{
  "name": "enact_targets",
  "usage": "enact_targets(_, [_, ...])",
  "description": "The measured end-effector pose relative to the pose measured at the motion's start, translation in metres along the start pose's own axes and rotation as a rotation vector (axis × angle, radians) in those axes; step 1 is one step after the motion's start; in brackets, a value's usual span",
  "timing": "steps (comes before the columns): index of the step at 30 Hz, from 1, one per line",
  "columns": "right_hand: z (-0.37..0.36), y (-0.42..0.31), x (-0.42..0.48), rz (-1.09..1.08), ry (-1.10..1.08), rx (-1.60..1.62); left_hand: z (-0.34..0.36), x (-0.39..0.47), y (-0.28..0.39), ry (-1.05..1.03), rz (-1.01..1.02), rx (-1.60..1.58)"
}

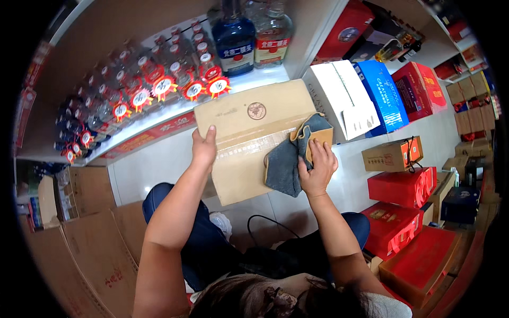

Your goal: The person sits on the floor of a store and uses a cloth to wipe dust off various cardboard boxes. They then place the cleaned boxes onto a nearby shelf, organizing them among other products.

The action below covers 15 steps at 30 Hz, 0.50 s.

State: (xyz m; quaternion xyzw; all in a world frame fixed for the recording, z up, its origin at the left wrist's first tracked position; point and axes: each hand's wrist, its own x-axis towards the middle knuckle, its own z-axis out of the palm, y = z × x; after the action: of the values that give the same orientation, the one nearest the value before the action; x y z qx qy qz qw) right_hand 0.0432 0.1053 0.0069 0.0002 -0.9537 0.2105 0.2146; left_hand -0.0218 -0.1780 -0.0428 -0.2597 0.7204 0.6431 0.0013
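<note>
A brown cardboard box (246, 167), its flaps closed with clear tape, is in front of me above the tiled floor. My left hand (204, 149) grips its left edge, thumb on the top face. A grey cloth with a tan side (284, 163) lies folded over the box's right part. My right hand (318, 167) holds the cloth against the cardboard, fingers spread over its tan part. The box's underside is hidden, so what bears it cannot be told.
Small bottles with rosettes (139, 97) and large blue (234, 43) and clear bottles (273, 37) fill the shelf ahead. White (338, 99), blue (381, 95) and red boxes (419, 89) stand at the right. Red gift bags (401, 187) line the right side; large cartons (91, 246) are at the left.
</note>
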Motion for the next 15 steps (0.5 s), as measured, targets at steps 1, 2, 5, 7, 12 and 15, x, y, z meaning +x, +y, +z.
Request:
enact_targets(1, [0.002, 0.002, 0.003, -0.005, 0.004, 0.016, 0.004, 0.0, 0.004, 0.007, -0.03, -0.015])
enact_targets(2, [0.004, 0.005, 0.005, -0.01, 0.008, 0.031, 0.006, -0.001, 0.008, 0.013, -0.061, -0.028])
enact_targets(5, [0.004, 0.005, 0.014, -0.002, 0.031, 0.055, 0.01, 0.0, 0.021, 0.009, -0.055, 0.002])
enact_targets(7, [0.002, 0.004, 0.019, 0.011, 0.045, 0.064, 0.012, 0.006, 0.021, -0.004, 0.018, -0.012])
enact_targets(12, [0.007, 0.014, 0.027, 0.009, 0.08, 0.097, 0.016, 0.022, 0.016, -0.11, 0.049, -0.106])
enact_targets(15, [0.006, 0.027, 0.031, 0.02, 0.097, 0.118, 0.026, 0.024, 0.018, -0.155, 0.053, -0.134])
